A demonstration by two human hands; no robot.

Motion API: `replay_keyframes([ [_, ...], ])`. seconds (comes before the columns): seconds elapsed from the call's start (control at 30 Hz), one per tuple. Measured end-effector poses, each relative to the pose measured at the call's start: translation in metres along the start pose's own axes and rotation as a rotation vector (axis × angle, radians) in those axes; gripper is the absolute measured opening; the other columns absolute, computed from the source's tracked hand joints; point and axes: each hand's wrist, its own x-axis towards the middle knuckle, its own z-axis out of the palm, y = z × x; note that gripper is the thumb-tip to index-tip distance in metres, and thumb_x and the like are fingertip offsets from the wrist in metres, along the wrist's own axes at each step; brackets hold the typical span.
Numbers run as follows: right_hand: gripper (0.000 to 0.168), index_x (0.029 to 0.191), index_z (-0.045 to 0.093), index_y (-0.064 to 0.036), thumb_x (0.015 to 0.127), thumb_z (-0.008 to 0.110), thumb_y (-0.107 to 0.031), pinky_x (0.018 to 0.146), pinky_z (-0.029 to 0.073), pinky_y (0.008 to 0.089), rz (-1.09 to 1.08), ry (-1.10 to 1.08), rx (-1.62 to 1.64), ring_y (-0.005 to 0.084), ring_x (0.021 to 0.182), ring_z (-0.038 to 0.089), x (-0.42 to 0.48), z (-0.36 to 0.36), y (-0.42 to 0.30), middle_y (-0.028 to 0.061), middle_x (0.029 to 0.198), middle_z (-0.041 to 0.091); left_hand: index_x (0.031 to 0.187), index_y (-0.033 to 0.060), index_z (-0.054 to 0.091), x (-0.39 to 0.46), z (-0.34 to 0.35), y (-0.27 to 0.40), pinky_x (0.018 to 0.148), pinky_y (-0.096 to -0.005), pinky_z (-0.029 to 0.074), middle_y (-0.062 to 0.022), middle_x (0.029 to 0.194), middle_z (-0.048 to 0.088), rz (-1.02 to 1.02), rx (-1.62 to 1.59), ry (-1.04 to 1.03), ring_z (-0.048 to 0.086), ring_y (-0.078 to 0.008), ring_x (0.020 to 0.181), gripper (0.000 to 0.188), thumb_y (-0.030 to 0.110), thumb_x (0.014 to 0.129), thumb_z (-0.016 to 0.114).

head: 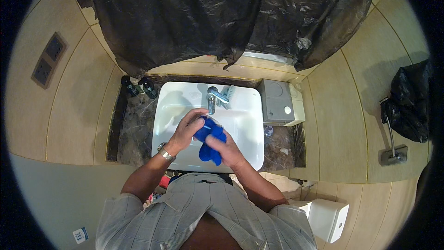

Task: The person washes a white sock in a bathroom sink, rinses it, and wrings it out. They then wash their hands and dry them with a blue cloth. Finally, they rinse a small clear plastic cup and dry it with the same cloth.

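Over the white sink basin [180,93], a bright blue cloth [210,157] is held between both hands. My left hand [184,130], with a metal-band watch at the wrist, grips its upper part with the thumb on top. My right hand [229,151], slightly blurred, clasps it from the right with the thumb across the front. The cloth's lower end hangs loose. A pale edge shows by its top, but I cannot tell whether something is wrapped inside. Just beyond the hands stands the chrome faucet [212,101], its lever turned right. A light blue scrub brush [230,93] lies behind it.
Several bottles [149,88] stand at the back left of the dark marble counter [137,128]. A grey box [277,106] sits right of the basin. Black plastic sheeting [180,17] hangs over the back wall. A bagged fixture [409,100] juts from the right wall.
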Motion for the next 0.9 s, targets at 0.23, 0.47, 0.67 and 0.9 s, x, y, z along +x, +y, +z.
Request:
replay_keyframes([
  [0.23,0.054,0.124,0.061,-0.002,0.076,0.085,-0.012,0.090,0.056,0.0452,-0.621,-0.026,-1.272,0.0408,0.104,0.068,-0.006,0.000,-0.016,0.0207,0.115,0.068,0.107,0.0087,0.066,0.008,-0.004,-0.012,0.064,-0.0306,0.052,-0.0052,0.097,0.070,-0.411,-0.469,0.067,0.066,-0.0164,0.076,0.047,0.055,0.100,0.057],
  [0.47,0.060,0.131,0.057,-0.004,0.079,0.086,-0.011,0.092,0.055,0.0398,-0.732,0.604,-0.944,0.0325,0.104,0.069,-0.011,-0.021,-0.023,0.0203,0.121,0.068,0.120,0.0137,0.059,0.007,-0.015,-0.015,0.066,-0.0340,0.053,-0.0087,0.115,0.069,-0.238,-0.689,0.246,0.071,-0.0305,0.081,0.050,0.058,0.098,0.062],
  [0.67,0.074,0.158,0.018,0.008,0.098,0.048,-0.021,0.120,0.027,0.0425,-0.633,0.416,-0.766,0.0359,0.144,0.036,-0.004,0.019,-0.020,0.0301,0.157,0.032,0.146,0.0099,0.042,0.015,0.037,-0.001,0.101,-0.0422,0.051,-0.0127,0.138,0.054,0.043,-0.746,0.203,0.057,-0.0310,0.126,0.061,0.044,0.101,0.066],
  [0.9,0.072,0.156,0.024,0.008,0.100,0.053,-0.026,0.113,0.037,0.0430,-0.757,0.583,-0.822,0.0370,0.131,0.049,0.018,0.029,-0.035,0.0291,0.148,0.043,0.146,0.0040,0.042,0.011,0.036,0.006,0.110,-0.0353,0.045,-0.0114,0.138,0.055,0.167,-0.334,0.099,0.054,-0.0183,0.126,0.065,0.024,0.094,0.077],
])
